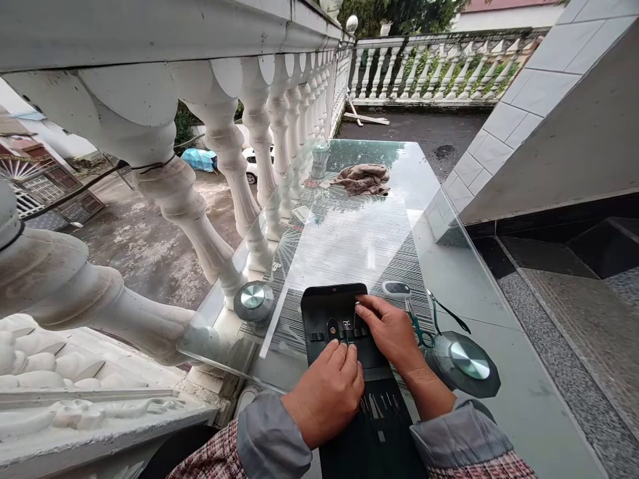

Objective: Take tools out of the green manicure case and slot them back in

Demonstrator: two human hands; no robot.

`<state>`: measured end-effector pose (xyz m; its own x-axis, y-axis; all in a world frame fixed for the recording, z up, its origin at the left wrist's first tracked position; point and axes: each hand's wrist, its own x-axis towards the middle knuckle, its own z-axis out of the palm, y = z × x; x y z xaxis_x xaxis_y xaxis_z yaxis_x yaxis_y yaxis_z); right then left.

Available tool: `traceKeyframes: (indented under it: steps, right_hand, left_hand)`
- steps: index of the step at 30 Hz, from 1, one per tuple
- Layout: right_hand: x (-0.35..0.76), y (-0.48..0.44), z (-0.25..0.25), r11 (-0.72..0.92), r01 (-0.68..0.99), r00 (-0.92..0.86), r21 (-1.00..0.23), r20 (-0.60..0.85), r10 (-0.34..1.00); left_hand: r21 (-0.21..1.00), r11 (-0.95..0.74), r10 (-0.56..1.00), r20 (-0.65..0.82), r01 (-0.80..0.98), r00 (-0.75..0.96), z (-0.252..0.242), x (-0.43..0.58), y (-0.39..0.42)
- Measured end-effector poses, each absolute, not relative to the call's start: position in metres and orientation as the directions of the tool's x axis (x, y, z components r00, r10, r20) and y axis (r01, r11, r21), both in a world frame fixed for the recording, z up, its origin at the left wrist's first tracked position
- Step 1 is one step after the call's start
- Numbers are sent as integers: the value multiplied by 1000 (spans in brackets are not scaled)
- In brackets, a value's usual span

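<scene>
One open black case (375, 359) lies on the glass table (344, 239), small tools held in its loops. The right hand (392, 329) pinches a small metal piece (357, 304) between thumb and forefinger at the upper panel. The left hand (329, 389) rests bent over the case — whether its fingers grip anything cannot be told. Green-handled scissors (426, 339) lie just beside the right hand.

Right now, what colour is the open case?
The case is black, seen best in the head view.
</scene>
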<state>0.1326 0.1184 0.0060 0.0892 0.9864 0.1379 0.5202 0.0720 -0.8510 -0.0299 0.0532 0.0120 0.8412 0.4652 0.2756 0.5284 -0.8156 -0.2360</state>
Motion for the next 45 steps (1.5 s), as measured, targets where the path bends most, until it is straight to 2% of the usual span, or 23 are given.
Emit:
traceKeyframes:
  steps: [6,9,14,21,26,31,36,39,45]
  right_hand:
    - [133,118,4,204,655,-88,-727,195,977]
    - [132,117,8,241,681,-122,-692,217,969]
    - [131,115,11,283,640,-144,-714,250,957]
    - [132,113,11,235,623,-124,-746,203,971]
    - [129,109,14,260,611,-108,-748,247,963]
    - [150,103,27,262,648,4,-715,347,938]
    - [208,100,33,-33,735,323,-677,307,895]
    - [232,96,27,-121,797,341,-591,277,898]
    - [224,86,10,-48,934,135,-355,226,965]
  left_hand:
    - [-231,-818,469,263,527,843,12,-29,53]
    - [-227,-817,471,268,530,840,12,-30,53]
    - [-217,-814,467,308,539,829,11,-30,52]
    - [-228,-813,474,275,535,837,9,-30,52]
    - [-232,-813,477,260,534,839,8,-30,52]
    - [-219,-813,482,269,540,834,7,-30,53]
    - [-219,-811,484,268,542,833,8,-29,52]
    - [-227,-810,481,271,541,834,7,-29,52]
    - [-234,-808,486,254,541,836,8,-26,52]
